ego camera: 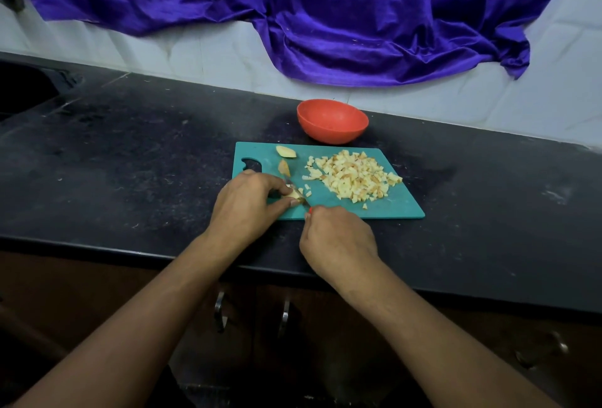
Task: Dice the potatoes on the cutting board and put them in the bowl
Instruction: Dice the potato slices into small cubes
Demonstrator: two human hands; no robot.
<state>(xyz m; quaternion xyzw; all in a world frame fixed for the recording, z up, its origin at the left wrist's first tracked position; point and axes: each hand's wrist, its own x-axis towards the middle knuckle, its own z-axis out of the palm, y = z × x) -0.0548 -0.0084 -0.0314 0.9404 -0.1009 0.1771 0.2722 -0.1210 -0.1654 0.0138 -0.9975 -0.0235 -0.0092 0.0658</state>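
Teal cutting board (374, 209) mid-frame on dark desk (130, 163). My left hand (244, 202) pins small potato piece (294, 194) at board's lower left, fingers (277, 183) curled over it. My right hand (338, 238) grips knife (308, 207), fingers clamped round handle, blade across piece. Step in hand, by my judgement: dicing, well along. Diced pile (355, 176) on right half of board. Two wedges (285, 151) uncut at board's upper left. Red bowl (332, 134) just above board, looks empty. Next: finish piece, fingertips back from blade, cut wedges, scrape all into bowl.
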